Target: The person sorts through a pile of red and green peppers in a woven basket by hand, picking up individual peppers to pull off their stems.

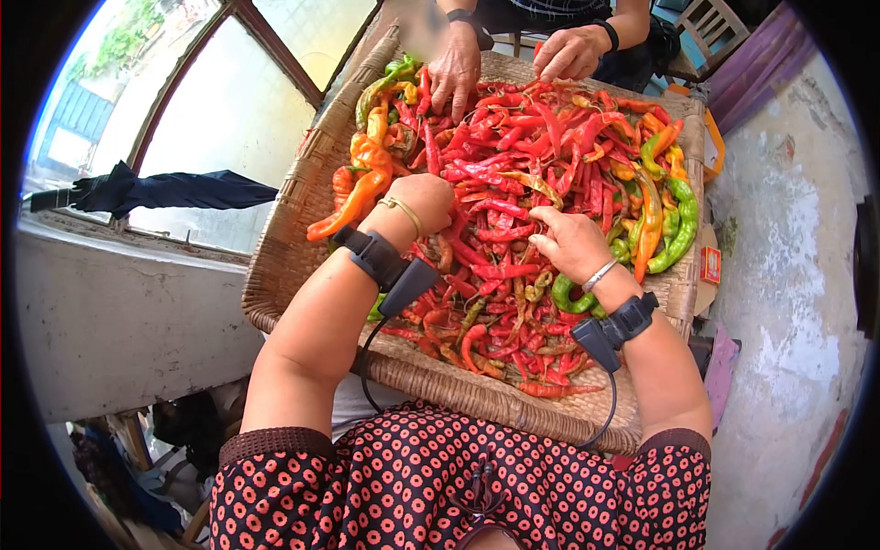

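A heap of red chili peppers fills the middle of a woven basket. My left hand reaches into the left part of the heap, its back toward me; its fingers are hidden. Over the centre-right of the heap is my right hand, with thumb and forefinger closed around the end of a red chili pepper. Orange peppers lie along the left side, and green peppers along the right side.
Across the basket, another person's hand touches the peppers, and that person's other hand holds something red. A folded dark umbrella lies by the window at left. A worn wall stands at right.
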